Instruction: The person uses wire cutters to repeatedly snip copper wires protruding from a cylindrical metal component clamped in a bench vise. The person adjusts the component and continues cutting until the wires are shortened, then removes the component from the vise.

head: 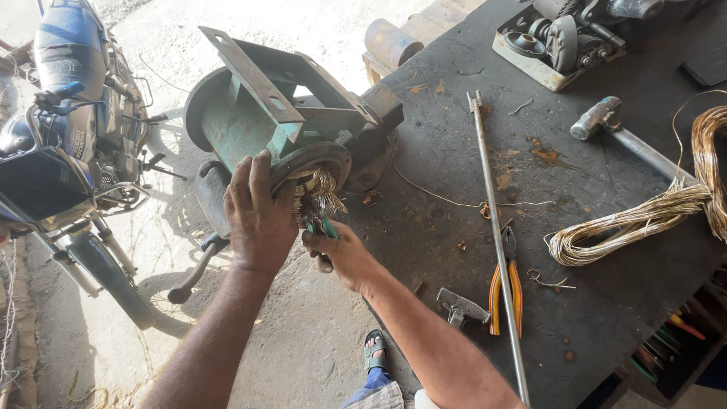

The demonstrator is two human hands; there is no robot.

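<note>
A green motor housing (250, 121) is clamped in a bench vise (375, 125) at the edge of a dark workbench (575, 197). Frayed copper winding (324, 189) sticks out of its round end. My left hand (257, 216) presses flat on the rim of that end. My right hand (337, 254) grips a green-handled tool (322, 226) whose tip is in the copper strands.
On the bench lie a long steel rod (496, 235), orange-handled pliers (503, 284), a hammer (628, 136), a coil of copper wire (651, 212), a small metal piece (462, 307) and a tray of parts (556, 42). A motorcycle (68, 144) stands at left on the concrete floor.
</note>
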